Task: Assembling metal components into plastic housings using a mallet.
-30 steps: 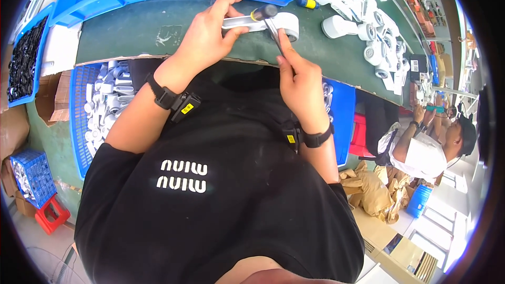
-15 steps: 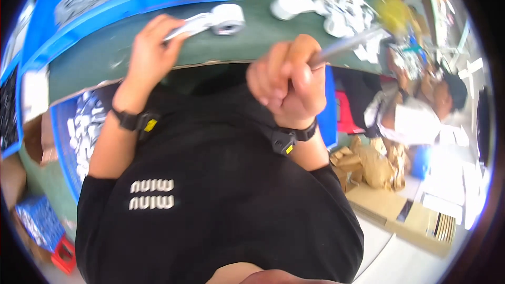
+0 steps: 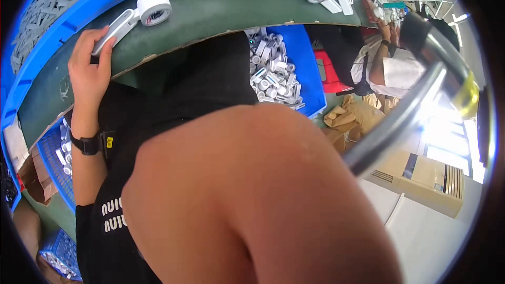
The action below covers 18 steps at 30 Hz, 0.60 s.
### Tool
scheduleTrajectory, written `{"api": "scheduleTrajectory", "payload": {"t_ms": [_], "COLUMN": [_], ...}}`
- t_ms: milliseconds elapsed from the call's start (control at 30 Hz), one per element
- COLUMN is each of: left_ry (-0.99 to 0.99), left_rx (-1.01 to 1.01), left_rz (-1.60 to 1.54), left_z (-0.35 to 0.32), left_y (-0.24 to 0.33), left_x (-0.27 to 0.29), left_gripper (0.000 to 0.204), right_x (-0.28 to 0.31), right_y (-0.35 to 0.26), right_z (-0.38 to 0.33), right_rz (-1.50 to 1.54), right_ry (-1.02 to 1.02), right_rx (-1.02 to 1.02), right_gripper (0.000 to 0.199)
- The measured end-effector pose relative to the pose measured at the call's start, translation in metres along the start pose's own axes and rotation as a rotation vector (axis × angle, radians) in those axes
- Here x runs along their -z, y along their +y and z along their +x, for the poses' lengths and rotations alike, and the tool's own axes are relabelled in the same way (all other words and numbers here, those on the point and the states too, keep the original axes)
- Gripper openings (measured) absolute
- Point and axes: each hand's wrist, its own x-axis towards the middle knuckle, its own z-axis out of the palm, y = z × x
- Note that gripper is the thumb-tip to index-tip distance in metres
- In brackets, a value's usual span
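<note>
At the green worktop (image 3: 210, 16): left hand (image 3: 89, 66) on a white plastic part with a slotted handle and a drum-shaped head (image 3: 144, 10), right hand (image 3: 258, 173) raised with a metal hammer with a black-and-yellow head (image 3: 402, 118).
The part lies on the worktop beside the blue plastic tray of grey strips (image 3: 81, 23), its handle pinched between left thumb and fingers, its round head free. The right hand, looming near the camera, appears closed round the hammer's shaft, though its fingers are hidden. With only 1 end held, the part could pivot or roll if knocked off-centre. A stray downward swing could catch the left fingers; a loose grip could let the hammer twist or slip.
</note>
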Motion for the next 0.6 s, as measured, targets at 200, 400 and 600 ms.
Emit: {"api": "scheduleTrajectory", "payload": {"t_ms": [200, 400, 600], "left_ry": [0.012, 0.004, 0.007], "left_rx": [-0.021, -0.016, -0.035], "left_rz": [0.047, 0.035, 0.023], "left_z": [-0.001, -0.003, -0.002], "left_y": [-0.002, -0.006, -0.007], "left_x": [-0.002, 0.0, -0.001], "left_gripper": [0.018, 0.018, 0.018], "right_x": [-0.008, -0.023, -0.041], "right_y": [0.009, 0.019, 0.022], "right_z": [-0.017, -0.033, -0.045], "right_rz": [0.078, 0.152, 0.222], "right_ry": [0.203, 0.389, 0.563], "right_rx": [0.0, 0.008, 0.006], "right_gripper": [0.023, 0.022, 0.022]}}
